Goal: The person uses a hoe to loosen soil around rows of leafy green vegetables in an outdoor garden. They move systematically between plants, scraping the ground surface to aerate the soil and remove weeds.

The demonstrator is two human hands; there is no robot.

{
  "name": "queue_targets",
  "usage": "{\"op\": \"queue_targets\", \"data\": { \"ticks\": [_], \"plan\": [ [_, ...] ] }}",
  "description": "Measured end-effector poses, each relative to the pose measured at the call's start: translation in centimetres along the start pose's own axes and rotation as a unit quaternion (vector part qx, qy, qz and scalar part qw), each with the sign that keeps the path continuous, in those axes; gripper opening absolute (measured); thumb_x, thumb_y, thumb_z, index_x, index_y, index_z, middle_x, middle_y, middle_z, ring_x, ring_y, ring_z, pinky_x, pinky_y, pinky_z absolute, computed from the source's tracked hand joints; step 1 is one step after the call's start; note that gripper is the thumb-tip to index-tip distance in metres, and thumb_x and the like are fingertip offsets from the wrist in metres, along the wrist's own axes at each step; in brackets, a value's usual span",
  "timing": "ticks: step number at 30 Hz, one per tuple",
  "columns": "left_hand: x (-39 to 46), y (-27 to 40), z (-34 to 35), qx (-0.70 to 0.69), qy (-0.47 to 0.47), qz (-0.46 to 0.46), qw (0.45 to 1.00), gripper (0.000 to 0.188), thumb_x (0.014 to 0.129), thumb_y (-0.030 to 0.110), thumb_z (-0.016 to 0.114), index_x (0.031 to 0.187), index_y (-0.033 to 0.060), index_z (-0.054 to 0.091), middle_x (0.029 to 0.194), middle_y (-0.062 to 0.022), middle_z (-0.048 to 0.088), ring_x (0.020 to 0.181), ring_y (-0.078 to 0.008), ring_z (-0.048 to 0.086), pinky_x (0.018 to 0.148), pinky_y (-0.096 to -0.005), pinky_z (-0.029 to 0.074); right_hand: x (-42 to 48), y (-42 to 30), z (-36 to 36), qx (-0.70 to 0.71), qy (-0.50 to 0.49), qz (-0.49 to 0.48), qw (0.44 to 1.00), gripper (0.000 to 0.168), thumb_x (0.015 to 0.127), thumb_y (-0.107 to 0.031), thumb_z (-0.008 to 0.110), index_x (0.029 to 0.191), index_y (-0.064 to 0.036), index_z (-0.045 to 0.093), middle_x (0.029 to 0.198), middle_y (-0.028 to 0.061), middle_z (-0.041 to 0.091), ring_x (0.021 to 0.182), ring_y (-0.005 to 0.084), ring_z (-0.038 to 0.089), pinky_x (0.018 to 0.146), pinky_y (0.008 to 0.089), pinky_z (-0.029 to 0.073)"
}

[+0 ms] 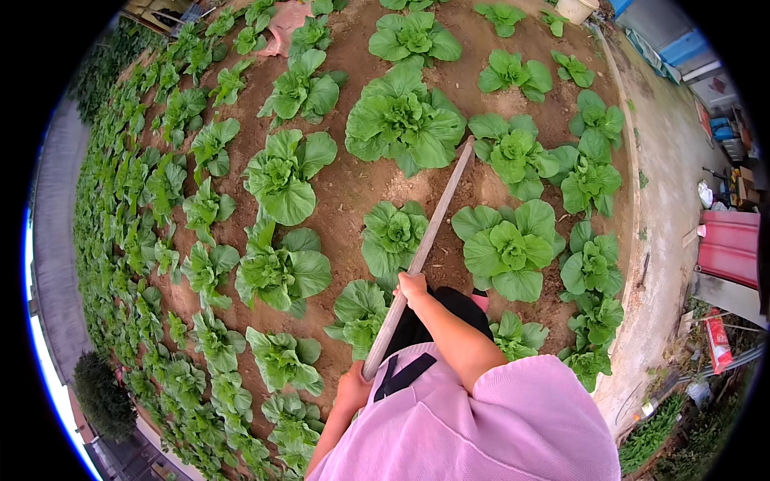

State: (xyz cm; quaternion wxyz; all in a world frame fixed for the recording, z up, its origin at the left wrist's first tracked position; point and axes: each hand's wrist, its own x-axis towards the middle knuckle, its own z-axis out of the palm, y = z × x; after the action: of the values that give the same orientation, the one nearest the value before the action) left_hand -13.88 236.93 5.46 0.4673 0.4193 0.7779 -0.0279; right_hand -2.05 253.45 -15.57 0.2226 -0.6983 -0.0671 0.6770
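Observation:
A long wooden handle (434,223) of a garden tool, likely a hoe, slants from my waist up to the soil ahead. My right hand (412,288) grips it partway along, while my left hand (354,388) is closed around the near end. The far end reaches bare soil between a large leafy cabbage-like plant (403,120) and a smaller one (514,153) to its right. Hardly any of the tool's head shows there. A low green plant (394,234) grows just left of the handle, and a broader one (511,246) to its right.
Rows of similar leafy plants (283,174) fill the brown soil bed (343,198). A concrete path (662,150) runs along the right edge, with a red metal panel (729,246) beyond it. A pink cloth or sheet (286,27) and a pale bucket (576,9) lie farther ahead.

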Motion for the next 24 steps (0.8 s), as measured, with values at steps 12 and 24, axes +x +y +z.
{"op": "queue_targets", "data": {
  "ticks": [12,24],
  "plan": [
    [0.0,0.5,-3.1,0.070,-0.027,-0.021,0.997,0.040,0.066,0.027,0.059,0.098,0.0044,0.052,0.084,-0.0231,0.059,0.080,-0.0381,0.057,0.072,-0.0436,0.045,-0.3,0.8,1.3,0.055,-0.021,0.096,0.994,0.023,0.079,-0.013,0.053,0.094,0.001,0.042,0.066,0.0101,0.049,0.049,0.0208,0.050,0.044,0.0356,0.048],
    [3.9,7.9,-3.8,0.030,0.005,-0.019,0.999,0.044,0.064,0.029,0.063,0.100,0.0043,0.054,0.082,-0.0220,0.060,0.081,-0.0362,0.058,0.071,-0.0400,0.046,3.7,-8.7,-0.4,-0.024,-0.100,0.143,0.984,0.025,0.079,-0.017,0.054,0.096,-0.003,0.043,0.073,0.0097,0.051,0.060,0.0262,0.059,0.050,0.0432,0.051]
  ]
}}
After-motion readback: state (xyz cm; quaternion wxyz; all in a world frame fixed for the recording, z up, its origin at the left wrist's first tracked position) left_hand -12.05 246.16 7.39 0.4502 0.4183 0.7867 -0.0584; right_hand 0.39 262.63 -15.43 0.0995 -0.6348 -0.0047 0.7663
